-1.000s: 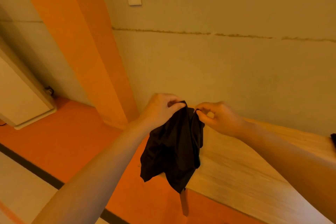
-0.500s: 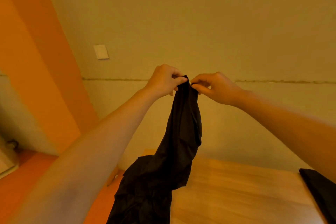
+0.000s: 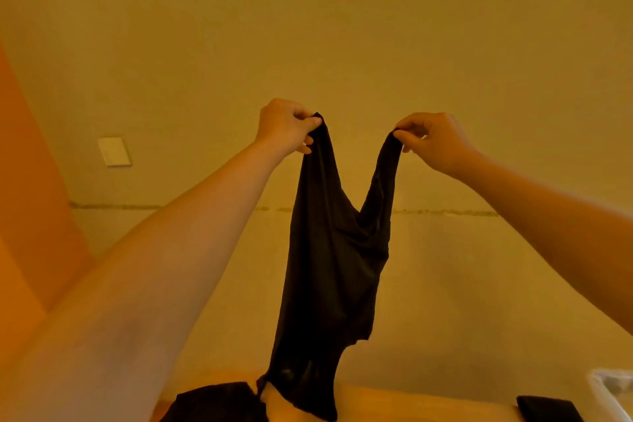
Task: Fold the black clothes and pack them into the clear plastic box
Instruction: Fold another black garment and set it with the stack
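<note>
wall switch plate [image 3: 114, 151] on beige wall | left hand [image 3: 286, 125] pinches one top corner of black garment [image 3: 330, 271] | garment hangs raised over wooden desk [image 3: 411, 402], lower end near black cloth pile [image 3: 219, 402] | right hand [image 3: 433, 139] pinches other corner | folded black cloth [image 3: 548, 408] beside clear plastic box [image 3: 613, 394] at right edge

Both forearms bare; no sleeve reaches left hand [image 3: 286, 125] or right hand [image 3: 435, 139].

White wall plate [image 3: 114, 151] on beige wall [image 3: 342, 27]; wooden table [image 3: 428, 404] below.
</note>
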`<state>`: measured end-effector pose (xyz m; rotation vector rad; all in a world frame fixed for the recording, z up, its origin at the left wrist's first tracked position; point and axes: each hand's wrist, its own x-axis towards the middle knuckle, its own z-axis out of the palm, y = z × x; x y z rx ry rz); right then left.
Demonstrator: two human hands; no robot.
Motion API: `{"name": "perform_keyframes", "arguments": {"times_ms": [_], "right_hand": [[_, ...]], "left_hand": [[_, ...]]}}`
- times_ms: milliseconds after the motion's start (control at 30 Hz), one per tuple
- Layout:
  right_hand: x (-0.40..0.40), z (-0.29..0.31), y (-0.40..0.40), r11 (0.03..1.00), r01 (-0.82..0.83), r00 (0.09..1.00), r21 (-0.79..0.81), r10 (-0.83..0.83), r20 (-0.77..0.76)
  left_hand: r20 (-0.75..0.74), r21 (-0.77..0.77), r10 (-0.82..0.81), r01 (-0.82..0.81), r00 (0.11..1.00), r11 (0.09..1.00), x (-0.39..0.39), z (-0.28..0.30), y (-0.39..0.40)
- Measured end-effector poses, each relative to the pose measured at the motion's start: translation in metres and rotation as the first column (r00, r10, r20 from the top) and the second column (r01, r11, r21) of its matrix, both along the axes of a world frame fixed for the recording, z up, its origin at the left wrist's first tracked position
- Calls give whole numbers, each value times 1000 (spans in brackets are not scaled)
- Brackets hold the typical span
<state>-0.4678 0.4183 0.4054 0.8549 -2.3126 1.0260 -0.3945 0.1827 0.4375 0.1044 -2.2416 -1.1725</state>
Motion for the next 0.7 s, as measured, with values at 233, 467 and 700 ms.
{"name": "perform_keyframes", "arguments": {"times_ms": [233, 467, 700], "right_hand": [[-52, -14, 74, 978, 199, 978, 64, -202, 54], [-72, -46, 148, 934, 323, 932, 152, -341, 118], [-57, -72, 191, 956, 272, 917, 112, -293, 271]], "left_hand": [[70, 71, 128, -132, 989, 989, -34, -27, -12], [149, 265, 228, -260, 962, 929, -43, -72, -33], [157, 357, 115, -165, 981, 919, -35, -93, -42]]}}
